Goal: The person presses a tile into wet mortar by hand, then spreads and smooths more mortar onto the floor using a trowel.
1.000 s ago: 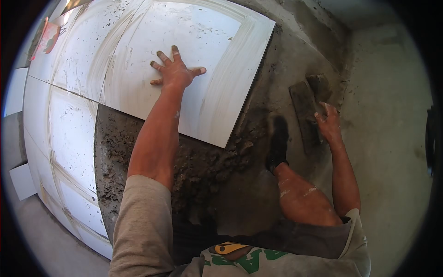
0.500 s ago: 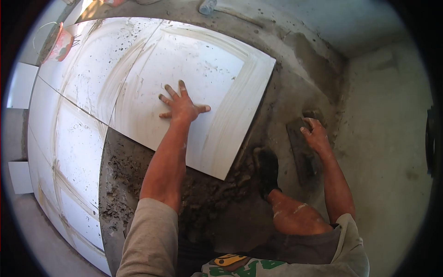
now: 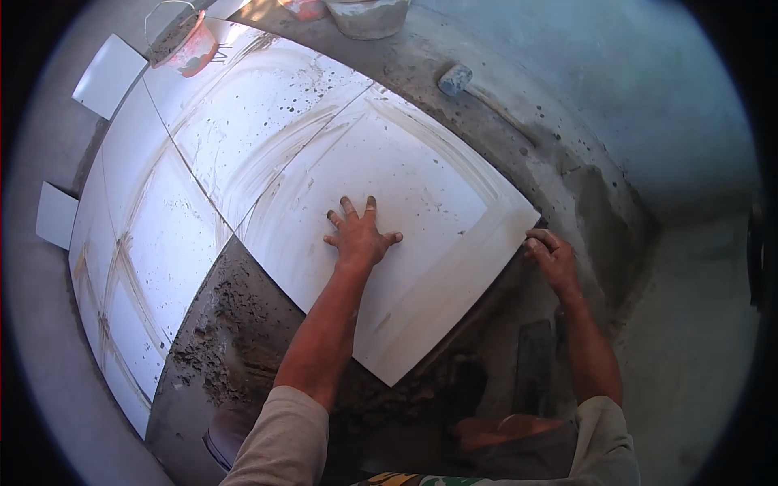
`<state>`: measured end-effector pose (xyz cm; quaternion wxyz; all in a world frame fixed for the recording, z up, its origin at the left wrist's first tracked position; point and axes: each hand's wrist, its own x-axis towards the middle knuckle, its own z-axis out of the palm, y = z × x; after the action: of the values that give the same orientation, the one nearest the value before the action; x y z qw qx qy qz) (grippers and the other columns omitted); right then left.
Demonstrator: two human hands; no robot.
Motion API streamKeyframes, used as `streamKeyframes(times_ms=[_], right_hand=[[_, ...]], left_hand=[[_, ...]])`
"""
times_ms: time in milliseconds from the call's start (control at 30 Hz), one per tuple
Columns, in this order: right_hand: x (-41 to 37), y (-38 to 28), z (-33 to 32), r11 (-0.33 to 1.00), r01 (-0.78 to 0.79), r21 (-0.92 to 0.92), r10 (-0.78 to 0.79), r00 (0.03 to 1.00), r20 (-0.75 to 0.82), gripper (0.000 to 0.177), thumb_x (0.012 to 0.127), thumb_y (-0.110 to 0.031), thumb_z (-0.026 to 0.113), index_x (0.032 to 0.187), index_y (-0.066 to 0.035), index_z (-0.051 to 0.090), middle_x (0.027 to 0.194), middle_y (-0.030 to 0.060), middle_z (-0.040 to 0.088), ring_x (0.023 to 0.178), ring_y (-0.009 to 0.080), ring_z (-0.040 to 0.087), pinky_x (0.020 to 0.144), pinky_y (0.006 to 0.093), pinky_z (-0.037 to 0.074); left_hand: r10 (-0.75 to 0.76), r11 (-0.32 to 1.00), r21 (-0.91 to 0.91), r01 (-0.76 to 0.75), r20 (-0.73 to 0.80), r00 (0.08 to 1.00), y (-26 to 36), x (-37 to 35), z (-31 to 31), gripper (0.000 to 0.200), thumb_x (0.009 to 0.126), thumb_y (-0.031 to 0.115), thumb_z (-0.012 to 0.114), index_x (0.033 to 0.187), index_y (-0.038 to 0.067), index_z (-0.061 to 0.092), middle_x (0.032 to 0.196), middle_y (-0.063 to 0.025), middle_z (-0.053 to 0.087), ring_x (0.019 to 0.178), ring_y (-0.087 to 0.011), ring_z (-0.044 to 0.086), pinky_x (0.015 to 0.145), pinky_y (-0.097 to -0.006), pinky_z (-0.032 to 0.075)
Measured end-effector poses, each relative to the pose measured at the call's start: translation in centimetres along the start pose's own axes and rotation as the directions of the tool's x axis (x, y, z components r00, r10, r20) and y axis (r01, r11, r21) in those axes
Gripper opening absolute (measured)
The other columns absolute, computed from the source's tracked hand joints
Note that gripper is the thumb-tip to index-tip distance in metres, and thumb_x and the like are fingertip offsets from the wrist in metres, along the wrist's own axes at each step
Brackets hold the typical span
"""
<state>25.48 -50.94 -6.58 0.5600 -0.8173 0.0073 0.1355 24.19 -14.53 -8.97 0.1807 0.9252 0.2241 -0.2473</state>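
My left hand lies with spread fingers on a large white floor tile smeared with mortar. At that tile's right corner is my right hand; its fingers are curled together against the edge, and what they pinch, if anything, is hidden. A dark plastering trowel lies on the floor below my right hand, apart from it. Wet mortar shows beside the tile, on its lower left.
More white tiles stretch to the left. Two small tile pieces lie along their outer edge. A mortar bucket stands at upper left, a second bucket at the top. A mallet rests near the wall.
My right hand has let go of the trowel and moved up to the tile's corner. My left hand stays spread on the tile. The camera view has turned and shifted.
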Motion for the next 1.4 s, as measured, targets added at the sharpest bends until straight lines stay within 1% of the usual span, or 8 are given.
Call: streamKeyframes(times_ms=[167, 400, 467, 567, 700, 767, 900, 1400], right_hand=[[8.1, -3.8, 6.5, 0.991, 0.092, 0.097, -0.114, 0.959, 0.259, 0.03, 0.094, -0.025, 0.059, 0.107, 0.0, 0.066, 0.083, 0.0058, 0.068, 0.068, 0.0097, 0.06, 0.062, 0.0246, 0.047], [15.8, -8.0, 17.4, 0.945, 0.053, 0.324, -0.176, 0.915, 0.363, 0.027, 0.093, -0.024, 0.061, 0.094, 0.002, 0.068, 0.076, 0.0063, 0.065, 0.064, 0.0099, 0.058, 0.058, 0.0247, 0.046], [17.1, -9.3, 19.2, 0.892, 0.249, 0.378, -0.408, 0.802, 0.436, 0.029, 0.093, -0.025, 0.062, 0.087, 0.003, 0.068, 0.069, 0.0058, 0.063, 0.061, 0.0101, 0.057, 0.057, 0.0251, 0.045], [19.0, -11.0, 20.8, 0.87, 0.28, 0.407, -0.462, 0.752, 0.47, 0.029, 0.093, -0.025, 0.062, 0.083, 0.002, 0.067, 0.064, 0.0054, 0.061, 0.059, 0.0102, 0.056, 0.055, 0.0257, 0.043], [20.5, -9.1, 24.2, 0.883, 0.112, 0.457, -0.357, 0.792, 0.496, 0.029, 0.093, -0.024, 0.062, 0.081, 0.001, 0.067, 0.062, 0.0045, 0.06, 0.057, 0.0102, 0.054, 0.054, 0.0263, 0.042], [20.8, -6.9, 25.1, 0.91, 0.261, 0.322, -0.389, 0.807, 0.445, 0.029, 0.094, -0.024, 0.061, 0.081, 0.001, 0.067, 0.061, 0.0044, 0.059, 0.056, 0.0099, 0.053, 0.053, 0.0263, 0.042], [20.8, -7.0, 24.7, 0.916, 0.254, 0.311, -0.386, 0.769, 0.51, 0.031, 0.095, -0.025, 0.059, 0.081, 0.001, 0.067, 0.061, 0.0039, 0.058, 0.056, 0.0095, 0.053, 0.053, 0.0259, 0.042], [20.7, -7.6, 26.0, 0.952, 0.166, 0.256, -0.278, 0.818, 0.504, 0.035, 0.099, -0.027, 0.051, 0.084, 0.001, 0.065, 0.06, 0.0017, 0.055, 0.05, 0.0054, 0.044, 0.047, 0.0211, 0.034]], left_hand=[[-0.173, 0.982, -0.077, 0.171, -0.021, 0.985, 0.8, 3.0, -3.4, 0.133, 0.054, 0.055, 0.089, 0.155, 0.028, 0.006, 0.159, -0.0206, -0.008, 0.144, -0.0502, -0.003, 0.104, -0.0753, 0.018], [-0.238, 0.97, -0.031, 0.241, 0.072, 0.969, 1.7, 4.3, -4.4, 0.145, 0.049, 0.052, 0.092, 0.155, 0.024, -0.003, 0.157, -0.0212, -0.018, 0.143, -0.0525, -0.008, 0.101, -0.0763, 0.024], [-0.247, 0.968, -0.03, 0.25, 0.076, 0.966, 1.8, 4.4, -4.6, 0.146, 0.048, 0.052, 0.092, 0.155, 0.023, -0.003, 0.157, -0.0218, -0.018, 0.142, -0.0528, -0.008, 0.1, -0.0765, 0.025], [-0.26, 0.964, -0.031, 0.264, 0.092, 0.961, 1.9, 4.9, -4.8, 0.146, 0.048, 0.051, 0.092, 0.155, 0.023, -0.003, 0.156, -0.0233, -0.018, 0.141, -0.0547, -0.009, 0.097, -0.0779, 0.026], [-0.254, 0.962, -0.083, 0.262, 0.092, 0.963, 1.6, 4.7, -4.7, 0.144, 0.048, 0.049, 0.093, 0.155, 0.023, 0.0, 0.156, -0.0237, -0.017, 0.14, -0.0563, -0.011, 0.096, -0.0797, 0.025], [-0.263, 0.954, -0.129, 0.272, 0.086, 0.961, 1.6, 4.5, -4.7, 0.143, 0.049, 0.048, 0.093, 0.155, 0.023, 0.001, 0.157, -0.0237, -0.017, 0.14, -0.0567, -0.011, 0.096, -0.0802, 0.024], [-0.257, 0.952, -0.153, 0.265, 0.071, 0.964, 1.3, 4.5, -4.7, 0.14, 0.049, 0.047, 0.093, 0.155, 0.024, 0.005, 0.157, -0.0227, -0.014, 0.14, -0.0558, -0.012, 0.096, -0.0816, 0.019], [-0.218, 0.936, -0.254, 0.242, 0.12, 0.969, 0.5, 4.3, -5.3, 0.137, 0.053, 0.041, 0.092, 0.155, 0.026, 0.001, 0.158, -0.0203, -0.015, 0.141, -0.0545, -0.013, 0.097, -0.0826, 0.014]])
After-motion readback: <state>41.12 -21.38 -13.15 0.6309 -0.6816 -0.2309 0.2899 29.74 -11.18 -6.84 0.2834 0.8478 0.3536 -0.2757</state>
